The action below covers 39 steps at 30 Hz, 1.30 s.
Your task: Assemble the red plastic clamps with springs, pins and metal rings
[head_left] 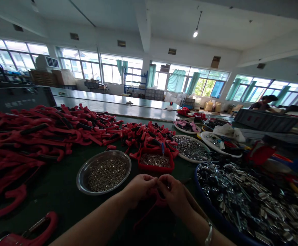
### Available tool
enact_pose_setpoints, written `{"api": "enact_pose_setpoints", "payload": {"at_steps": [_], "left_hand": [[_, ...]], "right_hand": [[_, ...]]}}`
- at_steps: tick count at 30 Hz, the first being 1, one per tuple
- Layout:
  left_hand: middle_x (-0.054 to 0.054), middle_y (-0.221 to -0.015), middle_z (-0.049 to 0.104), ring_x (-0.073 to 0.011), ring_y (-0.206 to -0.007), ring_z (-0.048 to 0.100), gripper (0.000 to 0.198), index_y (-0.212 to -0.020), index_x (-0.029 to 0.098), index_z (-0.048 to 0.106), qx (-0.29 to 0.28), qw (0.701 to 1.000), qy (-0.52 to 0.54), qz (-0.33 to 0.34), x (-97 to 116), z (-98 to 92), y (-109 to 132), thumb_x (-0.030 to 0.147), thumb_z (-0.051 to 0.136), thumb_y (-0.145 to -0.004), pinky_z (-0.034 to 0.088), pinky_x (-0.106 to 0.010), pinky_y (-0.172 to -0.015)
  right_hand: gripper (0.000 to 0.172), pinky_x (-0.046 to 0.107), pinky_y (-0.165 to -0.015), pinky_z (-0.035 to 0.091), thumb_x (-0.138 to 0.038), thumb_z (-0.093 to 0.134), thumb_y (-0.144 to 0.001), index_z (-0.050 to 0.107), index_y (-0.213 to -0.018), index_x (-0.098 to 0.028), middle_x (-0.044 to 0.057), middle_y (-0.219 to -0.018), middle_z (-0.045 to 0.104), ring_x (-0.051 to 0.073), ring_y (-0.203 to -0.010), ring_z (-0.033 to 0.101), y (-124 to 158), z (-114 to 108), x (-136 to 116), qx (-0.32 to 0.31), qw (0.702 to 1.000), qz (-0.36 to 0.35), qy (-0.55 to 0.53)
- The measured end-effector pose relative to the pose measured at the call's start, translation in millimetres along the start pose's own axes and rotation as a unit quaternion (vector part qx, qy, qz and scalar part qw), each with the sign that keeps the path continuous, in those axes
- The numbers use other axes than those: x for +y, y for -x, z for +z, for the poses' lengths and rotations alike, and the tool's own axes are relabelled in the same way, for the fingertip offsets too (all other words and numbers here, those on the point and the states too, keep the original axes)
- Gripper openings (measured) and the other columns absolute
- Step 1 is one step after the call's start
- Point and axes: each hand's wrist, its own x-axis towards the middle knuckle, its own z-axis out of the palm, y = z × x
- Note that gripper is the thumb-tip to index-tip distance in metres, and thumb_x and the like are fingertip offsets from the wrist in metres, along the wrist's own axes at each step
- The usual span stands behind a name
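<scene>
My left hand (138, 188) and my right hand (175, 193) meet over the dark table (59, 188), fingers curled and pinched together. Between them sits a red plastic handle piece (158, 199), mostly hidden by the fingers. Just beyond the hands stands a red tray of small metal pins (155, 160). A round steel dish of small metal parts (104, 172) lies to the left of the hands.
A big heap of red handles (36, 136) covers the table's left side. A blue tub of shiny metal parts (254, 201) sits at the right. White plates of parts (191, 148) stand farther back. A person (264, 102) works at a far right table.
</scene>
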Motion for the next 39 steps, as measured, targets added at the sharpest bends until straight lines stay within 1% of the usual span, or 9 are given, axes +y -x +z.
{"api": "enact_pose_setpoints", "payload": {"at_steps": [4, 7, 10, 15, 17, 21, 24, 29, 39], "left_hand": [[0.007, -0.054, 0.051, -0.0043, -0.043, 0.039, 0.038, -0.077, 0.013, 0.059, 0.023, 0.998, -0.026, 0.043, 3.4, -6.9, -0.7, 0.047, 0.067, -0.061, 0.031, -0.018, -0.045], [0.0, -0.067, 0.061, -0.0095, -0.06, 0.052, 0.026, -0.077, 0.013, 0.063, 0.063, 0.979, -0.128, 0.149, 3.7, -18.3, -3.5, 0.037, 0.063, -0.068, 0.04, -0.021, -0.059], [-0.003, -0.079, 0.067, -0.0149, -0.074, 0.058, 0.021, -0.083, 0.014, 0.065, 0.069, 0.954, -0.227, 0.182, 1.0, -26.2, -4.7, 0.031, 0.056, -0.074, 0.043, -0.024, -0.068], [-0.002, -0.084, 0.068, -0.0173, -0.08, 0.059, 0.021, -0.081, 0.023, 0.065, 0.122, 0.853, -0.472, 0.188, -1.9, -24.3, 7.4, 0.033, 0.047, -0.081, 0.038, -0.026, -0.068], [-0.001, -0.086, 0.066, -0.0168, -0.081, 0.059, 0.021, -0.081, 0.024, 0.064, 0.116, 0.831, -0.513, 0.181, -5.7, -23.1, 14.2, 0.033, 0.045, -0.083, 0.037, -0.025, -0.067], [-0.001, -0.087, 0.064, -0.016, -0.081, 0.058, 0.025, -0.084, 0.024, 0.06, 0.109, 0.824, -0.521, 0.192, -19.7, -23.5, 21.8, 0.034, 0.038, -0.087, 0.037, -0.025, -0.069], [-0.002, -0.085, 0.064, -0.0175, -0.081, 0.057, 0.028, -0.083, 0.023, 0.058, 0.122, 0.824, -0.515, 0.201, -28.9, -24.5, 22.1, 0.034, 0.033, -0.089, 0.037, -0.026, -0.07], [-0.003, -0.083, 0.063, -0.0181, -0.079, 0.056, 0.028, -0.082, 0.022, 0.057, 0.123, 0.839, -0.486, 0.212, -37.6, -27.4, 20.5, 0.035, 0.032, -0.089, 0.037, -0.027, -0.07], [-0.002, -0.083, 0.064, -0.0173, -0.078, 0.059, 0.028, -0.084, 0.022, 0.057, 0.145, 0.86, -0.45, 0.194, -39.8, -39.2, 29.0, 0.038, 0.034, -0.089, 0.039, -0.028, -0.071]], "right_hand": [[0.021, 0.026, -0.062, 0.046, -0.036, 0.053, -0.082, 0.062, -0.083, -0.017, 0.004, -0.077, 0.065, 0.017, -0.07, 0.06, -6.7, -9.8, 2.8, 0.003, 1.0, -0.004, -0.012], [0.018, 0.028, -0.067, 0.045, -0.032, 0.054, -0.081, 0.064, -0.083, -0.018, 0.004, -0.081, 0.065, 0.018, -0.074, 0.06, -11.6, -34.8, 6.9, 0.021, 0.994, -0.043, 0.095], [0.015, 0.027, -0.063, 0.043, -0.028, 0.054, -0.079, 0.065, -0.079, -0.019, 0.003, -0.075, 0.063, 0.017, -0.067, 0.058, -9.6, -56.5, 10.4, -0.014, 0.979, -0.028, 0.204], [0.023, 0.026, -0.057, 0.039, -0.031, 0.054, -0.078, 0.06, -0.096, -0.018, 0.001, -0.072, 0.062, 0.016, -0.062, 0.055, 6.8, -56.9, 5.8, -0.106, 0.958, 0.019, 0.267], [0.029, 0.025, -0.057, 0.038, -0.031, 0.052, -0.079, 0.056, -0.105, -0.018, 0.0, -0.071, 0.061, 0.015, -0.061, 0.054, 13.0, -51.8, 1.5, -0.121, 0.959, 0.028, 0.254], [0.022, 0.024, -0.061, 0.036, -0.028, 0.053, -0.079, 0.058, -0.1, -0.022, -0.003, -0.067, 0.06, 0.014, -0.062, 0.054, 21.7, -46.4, -4.8, -0.174, 0.952, -0.003, 0.253], [0.017, 0.025, -0.066, 0.036, -0.026, 0.059, -0.075, 0.062, -0.092, -0.023, 0.0, -0.077, 0.063, 0.016, -0.072, 0.056, 25.2, -44.6, -4.9, -0.204, 0.941, -0.016, 0.27], [0.017, 0.023, -0.072, 0.038, -0.02, 0.055, -0.079, 0.062, -0.094, -0.023, 0.004, -0.091, 0.064, 0.016, -0.082, 0.058, 24.3, -40.7, -3.8, -0.195, 0.94, 0.006, 0.28], [0.018, 0.023, -0.072, 0.039, -0.024, 0.055, -0.081, 0.061, -0.098, -0.024, 0.003, -0.09, 0.064, 0.017, -0.082, 0.058, 10.4, -26.2, -0.1, -0.201, 0.926, -0.044, 0.316]]}}
